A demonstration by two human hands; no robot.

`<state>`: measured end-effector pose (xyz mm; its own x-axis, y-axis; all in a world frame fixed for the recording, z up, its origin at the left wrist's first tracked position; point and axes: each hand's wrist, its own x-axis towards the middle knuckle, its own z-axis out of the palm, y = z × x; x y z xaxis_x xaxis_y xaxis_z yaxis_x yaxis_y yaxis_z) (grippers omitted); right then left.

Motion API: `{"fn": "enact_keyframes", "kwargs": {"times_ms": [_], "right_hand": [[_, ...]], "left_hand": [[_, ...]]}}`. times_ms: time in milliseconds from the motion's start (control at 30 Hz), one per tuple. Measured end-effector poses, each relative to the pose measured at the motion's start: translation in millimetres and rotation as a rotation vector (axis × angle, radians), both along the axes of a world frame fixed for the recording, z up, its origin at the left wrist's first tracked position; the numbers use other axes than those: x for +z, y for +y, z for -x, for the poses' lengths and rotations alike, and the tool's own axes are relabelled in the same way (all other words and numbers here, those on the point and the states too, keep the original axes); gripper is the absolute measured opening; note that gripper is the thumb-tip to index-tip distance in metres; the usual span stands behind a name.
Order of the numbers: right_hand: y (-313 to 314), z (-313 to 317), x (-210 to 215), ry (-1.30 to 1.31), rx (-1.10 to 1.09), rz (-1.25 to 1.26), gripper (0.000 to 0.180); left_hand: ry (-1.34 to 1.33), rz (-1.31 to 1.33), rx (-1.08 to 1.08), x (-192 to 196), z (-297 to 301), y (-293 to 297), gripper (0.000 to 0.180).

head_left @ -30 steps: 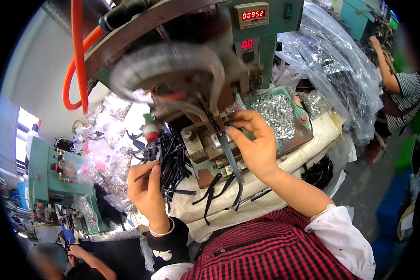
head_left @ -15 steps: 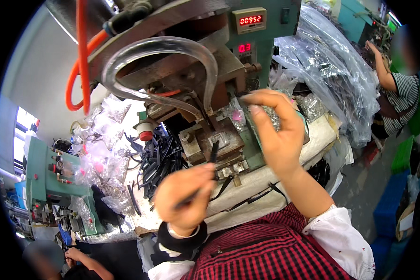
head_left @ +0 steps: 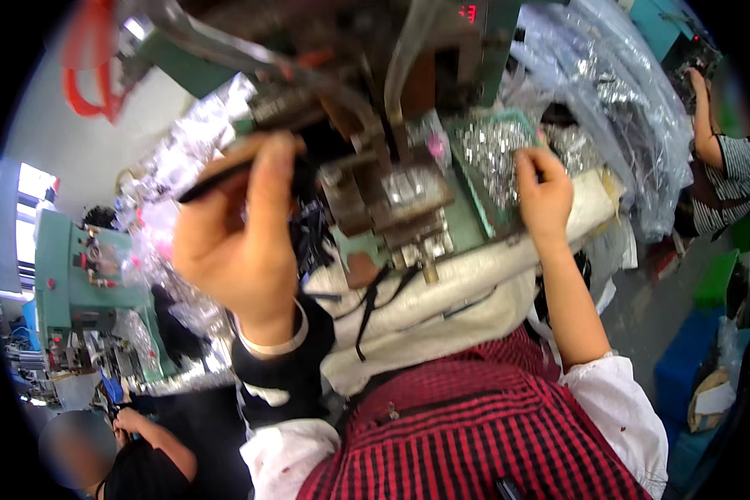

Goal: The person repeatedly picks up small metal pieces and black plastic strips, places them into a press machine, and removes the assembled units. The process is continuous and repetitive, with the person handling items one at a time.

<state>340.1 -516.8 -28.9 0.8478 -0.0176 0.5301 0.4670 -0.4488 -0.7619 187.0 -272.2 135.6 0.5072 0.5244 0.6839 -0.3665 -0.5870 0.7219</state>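
My left hand (head_left: 246, 237) is raised to the left of the press, with its fingers closed on a slim black strip (head_left: 217, 179). It is blurred by motion. My right hand (head_left: 546, 196) reaches over a green tray (head_left: 473, 190) of small silver metal pieces (head_left: 496, 154). Its fingers are curled together at the tray's right side, and whatever is between them is hidden. Between my hands stands the press's metal die block (head_left: 412, 187), with a bright plate on top. Black strips (head_left: 312, 237) lie in a pile partly behind my left hand.
Clear tubes (head_left: 408, 62) and an orange hose (head_left: 100, 67) hang around the press. Plastic bags (head_left: 200, 125) cover the left side. Large clear sheeting (head_left: 617, 108) lies at right. Loose black strips (head_left: 371, 304) trail over the pale cloth edge (head_left: 492, 271). Two other people work nearby.
My left hand has moved from in front of the die block, left and up, with the black strip. My right hand has moved right, and its fingers have closed over the tray. The view has shifted.
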Motion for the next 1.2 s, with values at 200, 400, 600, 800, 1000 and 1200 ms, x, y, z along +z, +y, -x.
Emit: {"fn": "enact_keyframes", "kwargs": {"times_ms": [200, 400, 600, 800, 1000, 1200], "right_hand": [[10.6, -10.4, -7.7, 0.431, 0.138, -0.733, 0.018], [74.3, 45.4, 64.3, 0.194, 0.506, -0.478, 0.018], [103.4, 74.5, 84.6, 0.457, 0.619, -0.667, 0.037], [110.3, 73.7, 92.1, 0.546, 0.686, -0.768, 0.046], [80.0, 107.2, 127.5, 0.591, 0.754, -0.737, 0.058], [65.1, 29.4, 82.3, 0.301, 0.534, -0.259, 0.045]], "left_hand": [[-0.069, -0.084, -0.022, -6.4, -3.2, 10.1, 0.016], [-0.081, -0.332, -0.124, -27.2, 24.5, 13.8, 0.013], [-0.132, -0.074, -0.048, -14.8, 22.1, 13.8, 0.019], [-0.135, 0.052, -0.052, -12.3, 3.4, 20.4, 0.019], [-0.043, -0.142, -0.122, -9.8, 29.8, 3.5, 0.006], [-0.009, -0.794, -0.307, -49.6, 16.1, -27.6, 0.025]]}}
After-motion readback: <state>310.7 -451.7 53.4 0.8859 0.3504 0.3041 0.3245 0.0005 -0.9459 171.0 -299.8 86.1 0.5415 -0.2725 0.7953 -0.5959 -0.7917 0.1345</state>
